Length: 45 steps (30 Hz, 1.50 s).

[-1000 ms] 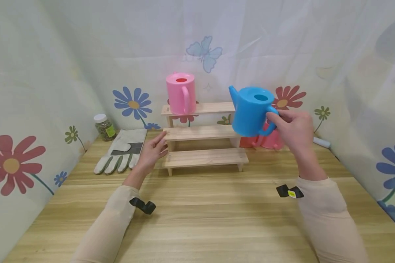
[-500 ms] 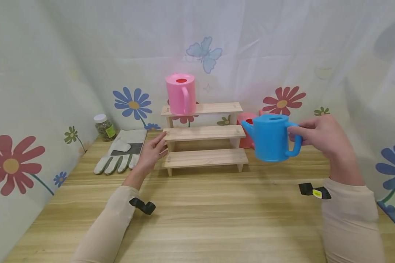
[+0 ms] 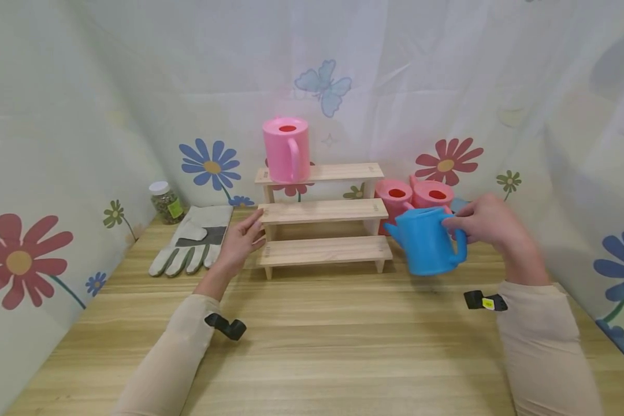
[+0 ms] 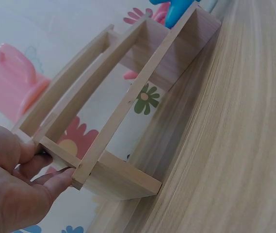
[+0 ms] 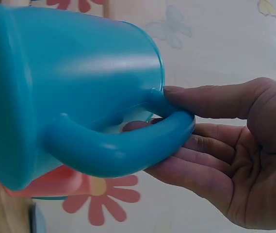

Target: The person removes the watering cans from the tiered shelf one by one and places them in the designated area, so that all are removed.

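Note:
A blue watering can (image 3: pixel 429 245) hangs tilted by its handle from my right hand (image 3: pixel 486 222), just right of the stepped wooden shelf (image 3: pixel 325 211). In the right wrist view the thumb and fingers pinch the upper part of the handle (image 5: pixel 123 150). My left hand (image 3: pixel 241 242) holds the shelf's left end; the left wrist view has its thumb and fingertips at the side piece (image 4: pixel 60 153). A pink watering can (image 3: pixel 286 153) stands on the left of the top step. Two coral-pink watering cans (image 3: pixel 392 202) stand behind the blue one, partly hidden by it.
A pair of white and grey work gloves (image 3: pixel 189 234) lies left of the shelf. Behind it stands a white-lidded jar (image 3: pixel 166 203) with a green label. A flower-printed curtain (image 3: pixel 322 46) surrounds the wooden table (image 3: pixel 312 346) at the back and sides.
My right hand has lowered the blue watering can from beside the top step, first rightward, then slightly back left and tilted. The coral-pink cans show more. My left hand has stayed in place.

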Available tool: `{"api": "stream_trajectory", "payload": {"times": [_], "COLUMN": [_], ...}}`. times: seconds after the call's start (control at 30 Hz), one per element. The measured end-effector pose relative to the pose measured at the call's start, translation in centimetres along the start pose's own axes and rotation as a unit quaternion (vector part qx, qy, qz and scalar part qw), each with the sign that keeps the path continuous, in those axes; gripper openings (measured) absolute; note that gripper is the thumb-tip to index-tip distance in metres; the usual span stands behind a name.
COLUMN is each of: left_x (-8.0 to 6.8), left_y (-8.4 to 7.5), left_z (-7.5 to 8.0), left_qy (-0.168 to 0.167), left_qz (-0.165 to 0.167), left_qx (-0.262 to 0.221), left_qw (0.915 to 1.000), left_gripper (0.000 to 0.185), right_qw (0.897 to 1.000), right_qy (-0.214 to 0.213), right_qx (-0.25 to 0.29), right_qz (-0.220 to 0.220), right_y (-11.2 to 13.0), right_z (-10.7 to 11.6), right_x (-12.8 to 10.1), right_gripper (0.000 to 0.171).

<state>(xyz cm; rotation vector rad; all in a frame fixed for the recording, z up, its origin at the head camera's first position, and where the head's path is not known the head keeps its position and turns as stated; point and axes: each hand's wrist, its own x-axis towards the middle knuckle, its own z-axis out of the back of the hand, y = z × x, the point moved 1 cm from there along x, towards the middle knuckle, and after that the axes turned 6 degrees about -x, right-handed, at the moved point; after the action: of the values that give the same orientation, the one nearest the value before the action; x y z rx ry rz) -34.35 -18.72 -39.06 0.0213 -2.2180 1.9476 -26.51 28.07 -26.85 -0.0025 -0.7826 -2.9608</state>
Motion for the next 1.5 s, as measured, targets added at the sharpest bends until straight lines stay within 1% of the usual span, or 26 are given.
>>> {"api": "stream_trajectory", "payload": {"times": [0.23, 0.47, 0.57, 0.67, 0.77, 0.87, 1.0, 1.2, 1.37, 1.5], "left_x": [0.0, -0.1, -0.1, 0.1, 0.0, -0.1, -0.2, -0.2, -0.1, -0.1], "left_y": [0.0, -0.1, 0.0, 0.0, 0.1, 0.1, 0.0, 0.0, 0.0, 0.1], "left_z": [0.0, 0.0, 0.0, 0.1, 0.2, 0.1, 0.0, 0.0, 0.0, -0.1], "left_qy": [0.004, -0.002, -0.004, -0.006, -0.008, -0.008, -0.004, -0.001, -0.003, -0.004], "left_qz": [0.000, 0.005, 0.004, 0.001, 0.002, 0.004, -0.001, 0.001, 0.003, 0.004], "left_qx": [0.000, 0.008, 0.009, 0.007, 0.005, 0.002, 0.003, 0.001, 0.002, 0.002], "left_qw": [1.0000, 0.9999, 0.9999, 1.0000, 1.0000, 1.0000, 1.0000, 1.0000, 1.0000, 1.0000], "left_gripper": [0.042, 0.042, 0.041, 0.041, 0.042, 0.042, 0.042, 0.042, 0.041, 0.042], "right_qw": [1.000, 0.999, 0.998, 0.995, 0.991, 0.988, 0.986, 0.982, 0.982, 0.983], "right_qy": [-0.001, 0.033, 0.055, 0.090, 0.129, 0.152, 0.162, 0.188, 0.189, 0.183], "right_qx": [0.002, 0.005, -0.003, -0.015, -0.021, -0.018, -0.005, -0.004, -0.012, -0.017], "right_qz": [-0.020, -0.027, -0.033, -0.033, -0.027, -0.029, -0.026, -0.025, -0.024, -0.020], "right_y": [-0.3, -0.3, -0.2, -0.3, -0.3, -0.4, -0.5, -0.7, -0.9, -0.8], "right_z": [-1.3, -1.8, -1.7, -1.7, -2.0, -2.6, -3.3, -4.0, -4.2, -4.2], "right_x": [1.1, 1.3, 1.1, 1.1, 1.3, 1.6, 1.8, 2.2, 2.4, 2.4], "right_gripper": [0.048, 0.039, 0.036, 0.035, 0.034, 0.036, 0.039, 0.035, 0.038, 0.034]}}
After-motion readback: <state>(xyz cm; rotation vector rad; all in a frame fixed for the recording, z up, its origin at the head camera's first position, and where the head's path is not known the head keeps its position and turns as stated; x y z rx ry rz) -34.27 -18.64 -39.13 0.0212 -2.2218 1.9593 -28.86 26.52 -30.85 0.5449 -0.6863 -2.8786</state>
